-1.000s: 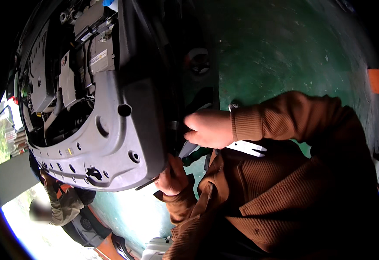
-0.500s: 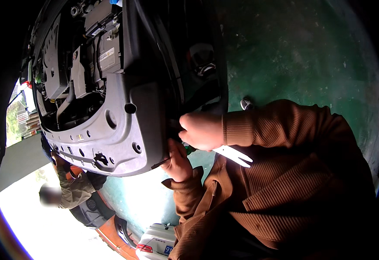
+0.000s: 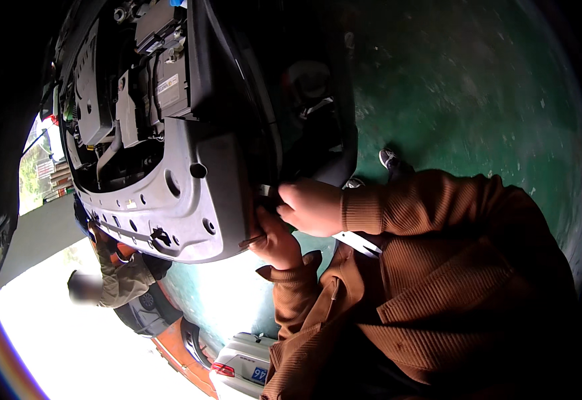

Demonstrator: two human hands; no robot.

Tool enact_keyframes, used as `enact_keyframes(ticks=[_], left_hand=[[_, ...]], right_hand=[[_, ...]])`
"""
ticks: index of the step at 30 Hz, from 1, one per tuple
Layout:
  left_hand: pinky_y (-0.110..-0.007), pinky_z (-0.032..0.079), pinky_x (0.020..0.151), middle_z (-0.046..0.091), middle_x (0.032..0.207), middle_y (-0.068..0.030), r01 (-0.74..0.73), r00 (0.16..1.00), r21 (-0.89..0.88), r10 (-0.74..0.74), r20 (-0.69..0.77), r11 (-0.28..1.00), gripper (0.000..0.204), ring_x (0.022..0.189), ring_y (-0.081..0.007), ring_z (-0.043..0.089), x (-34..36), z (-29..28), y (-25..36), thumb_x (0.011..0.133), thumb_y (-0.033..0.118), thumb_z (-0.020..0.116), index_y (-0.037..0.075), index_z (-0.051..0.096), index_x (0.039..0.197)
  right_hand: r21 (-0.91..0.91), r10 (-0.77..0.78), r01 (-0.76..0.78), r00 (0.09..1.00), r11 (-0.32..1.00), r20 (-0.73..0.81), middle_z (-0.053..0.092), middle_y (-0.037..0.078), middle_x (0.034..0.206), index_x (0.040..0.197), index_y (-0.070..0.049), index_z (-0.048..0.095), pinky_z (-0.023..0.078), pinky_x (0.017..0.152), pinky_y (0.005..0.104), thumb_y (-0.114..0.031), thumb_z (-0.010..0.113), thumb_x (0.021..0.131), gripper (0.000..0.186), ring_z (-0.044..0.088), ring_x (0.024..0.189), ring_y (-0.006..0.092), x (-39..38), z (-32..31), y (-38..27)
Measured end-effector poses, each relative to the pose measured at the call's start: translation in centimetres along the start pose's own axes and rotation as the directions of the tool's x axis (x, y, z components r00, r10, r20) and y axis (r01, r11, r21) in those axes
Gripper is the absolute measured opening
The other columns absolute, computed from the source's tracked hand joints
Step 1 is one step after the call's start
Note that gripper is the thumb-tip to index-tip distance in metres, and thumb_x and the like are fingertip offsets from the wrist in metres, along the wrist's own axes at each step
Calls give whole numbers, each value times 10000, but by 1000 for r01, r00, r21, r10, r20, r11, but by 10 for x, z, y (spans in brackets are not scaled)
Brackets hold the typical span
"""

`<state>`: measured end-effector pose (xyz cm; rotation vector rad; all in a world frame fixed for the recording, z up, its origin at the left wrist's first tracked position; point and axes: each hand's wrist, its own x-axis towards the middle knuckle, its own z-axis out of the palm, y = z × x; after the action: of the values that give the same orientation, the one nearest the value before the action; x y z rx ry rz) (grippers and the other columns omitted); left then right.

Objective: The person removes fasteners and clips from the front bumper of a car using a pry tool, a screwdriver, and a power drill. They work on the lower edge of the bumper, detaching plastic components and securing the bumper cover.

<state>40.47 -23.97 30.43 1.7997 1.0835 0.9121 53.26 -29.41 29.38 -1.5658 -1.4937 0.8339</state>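
While the head view shows a car's grey front panel left of centre, the left hand and right hand sit close together beside its dark end, fingers curled, their grip too hidden to tell, and a white forked tool juts out beneath the right wrist.

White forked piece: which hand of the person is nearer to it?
Right. The right hand is close beside the white forked piece, which shows just below its wrist; the left hand is farther off, toward the picture's left, by the corner of the grey panel.
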Motion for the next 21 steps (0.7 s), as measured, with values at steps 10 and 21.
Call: enact_keyframes(ticks=[10, 21], left_hand=[[-269, 495, 697, 701, 966, -57, 96, 991, -121, -106, -84, 988, 221, 816, -112, 591, 0, 10, 12, 1054, 96, 520, -38, 679, 1130], [-272, 497, 754, 704, 985, -49, -14, 992, -68, 5, -128, 998, 207, 836, -106, 590, 1, 13, 14, 1046, 81, 532, -33, 676, 1142]], right_hand=[[401, 192, -151, 979, 903, -64, 677, 232, 782, 927, 40, 594, 524, 624, 455, -227, 628, 962, 272, 689, 709, 378, -11, -3, 10], [192, 251, -273, 959, 943, 131, 683, 238, 722, 915, 90, 620, 567, 605, 425, -211, 544, 998, 322, 704, 636, 327, -3, -28, -14]])
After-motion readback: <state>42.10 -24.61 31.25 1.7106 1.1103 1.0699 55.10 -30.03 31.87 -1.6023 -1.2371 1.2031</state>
